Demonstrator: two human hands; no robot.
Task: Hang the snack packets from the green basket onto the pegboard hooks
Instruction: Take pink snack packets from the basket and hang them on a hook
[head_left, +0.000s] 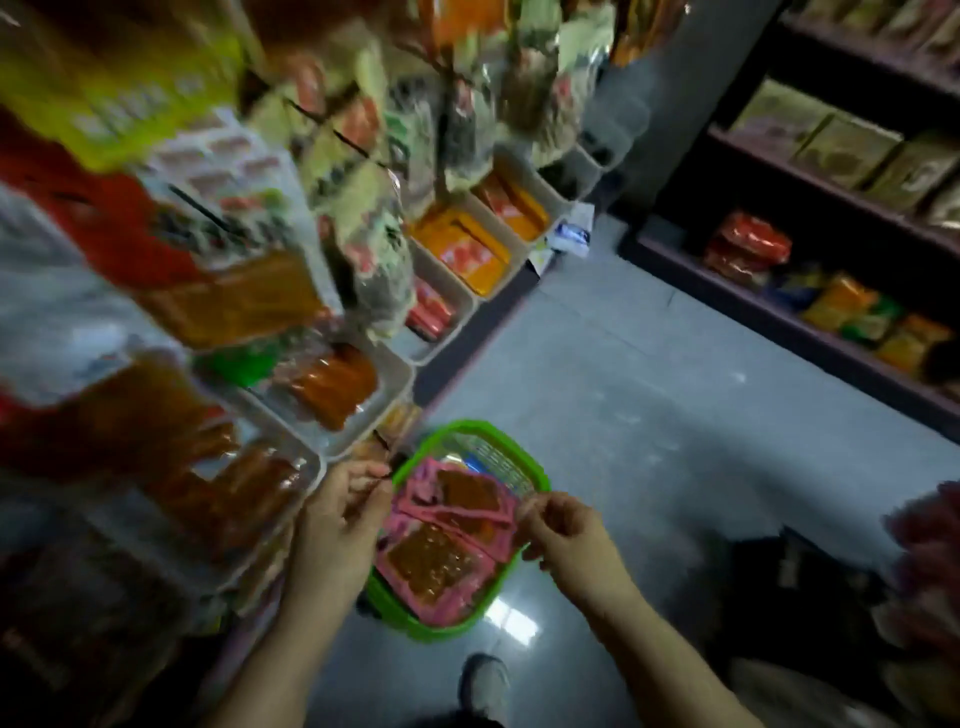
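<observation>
Both hands, left hand (347, 512) and right hand (558, 525), pinch pink snack packets (447, 540) over the still-full green basket (537, 475); hanging remains.

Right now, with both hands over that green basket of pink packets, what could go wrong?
The picture is blurred, so this is a guess. The left hand and right hand each seem to pinch a pink packet only by its edge, so one could slip back into the green basket. The basket sits on the floor near a shoe, so it might get kicked.
</observation>
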